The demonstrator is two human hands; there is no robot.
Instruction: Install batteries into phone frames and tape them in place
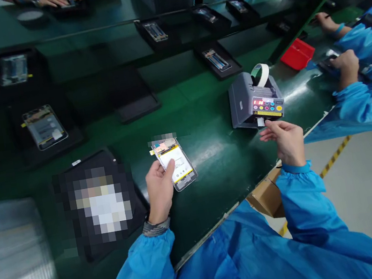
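Observation:
My left hand (160,186) grips an opened phone (176,162) by its left side, thumb on the white battery with yellow edges. The phone is tilted above the green bench, its inner parts facing up. To the right, my right hand (286,139) is at the front of a grey tape dispenser (242,101). Its fingertips pinch the edge of a short white strip of tape (260,121) that sticks out of the outlet. A roll of tape (261,74) sits on top of the dispenser, and its panel is lit.
Left of my left hand lies a black tray (137,214) with blurred-out contents. Another opened phone (45,127) rests in a tray behind. Several trays with phones line the bench and belt. A red bin (298,54) stands near a co-worker's hand (347,67). Clear plastic stacks (15,268) fill the left.

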